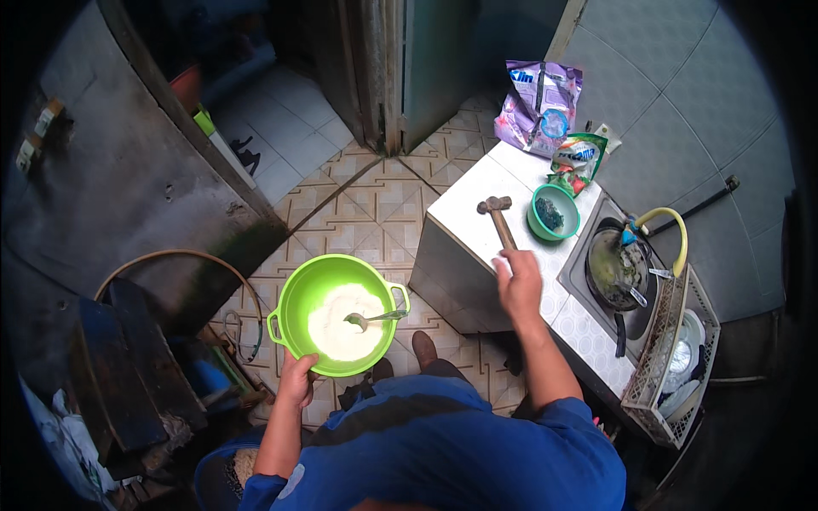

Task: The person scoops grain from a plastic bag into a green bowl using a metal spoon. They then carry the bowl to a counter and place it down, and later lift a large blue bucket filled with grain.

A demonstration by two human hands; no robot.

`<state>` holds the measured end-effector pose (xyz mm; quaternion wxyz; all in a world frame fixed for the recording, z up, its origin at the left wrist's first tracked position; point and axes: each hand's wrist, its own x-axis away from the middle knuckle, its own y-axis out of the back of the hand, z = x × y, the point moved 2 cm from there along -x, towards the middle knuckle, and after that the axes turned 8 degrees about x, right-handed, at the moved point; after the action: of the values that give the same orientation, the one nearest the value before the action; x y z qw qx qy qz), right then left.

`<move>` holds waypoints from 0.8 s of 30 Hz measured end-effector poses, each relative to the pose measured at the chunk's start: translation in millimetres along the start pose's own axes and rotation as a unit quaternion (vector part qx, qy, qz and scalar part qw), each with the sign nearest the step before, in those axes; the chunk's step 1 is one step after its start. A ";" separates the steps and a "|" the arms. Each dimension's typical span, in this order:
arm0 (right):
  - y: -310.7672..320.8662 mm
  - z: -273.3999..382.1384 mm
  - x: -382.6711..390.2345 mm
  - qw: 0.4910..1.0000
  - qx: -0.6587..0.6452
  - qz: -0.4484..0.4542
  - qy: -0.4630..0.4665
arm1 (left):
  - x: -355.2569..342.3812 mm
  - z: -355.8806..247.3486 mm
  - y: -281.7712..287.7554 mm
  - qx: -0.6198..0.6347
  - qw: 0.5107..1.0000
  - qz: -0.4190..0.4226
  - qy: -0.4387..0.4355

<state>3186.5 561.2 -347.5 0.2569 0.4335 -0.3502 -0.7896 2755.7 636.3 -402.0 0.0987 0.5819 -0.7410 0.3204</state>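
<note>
My left hand grips the near rim of a light green plastic basin with two side handles, held over the floor. White powder covers part of its bottom, and a metal spoon rests in it, its handle toward the right rim. Over the white tiled counter, my right hand is closed around the lower handle of a hammer. The hammer's dark metal head points away from me. Just right of the hammer sits a small teal bowl with a dark, tangled scrubber inside.
A purple bag and a green pouch stand at the counter's far end. Right of them, a sink holds a dark pan, beside a yellow hose and a dish rack. Dark wooden boards lean at left.
</note>
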 end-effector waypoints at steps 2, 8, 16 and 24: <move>3.4 -42.5 -30.5 0.994 0.096 -0.052 0.000 | -4.1 -1.4 -10.0 -0.004 1.000 -0.025 0.005; -4.6 -110.3 -52.7 0.982 0.186 -0.024 -0.007 | -33.4 -8.9 -47.9 -0.010 1.000 -0.016 -0.011; -9.0 -123.7 -55.9 0.980 0.191 -0.046 -0.023 | -53.5 -9.6 -89.5 0.038 0.999 -0.001 -0.009; -0.1 -140.9 -56.2 0.974 0.214 -0.052 -0.048 | -65.1 -6.7 -92.9 0.005 1.000 -0.016 0.004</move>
<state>3336.0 554.6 -372.6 0.0998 0.4578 -0.4997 -0.7285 2859.9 681.3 -397.2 0.1034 0.5930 -0.7295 0.3247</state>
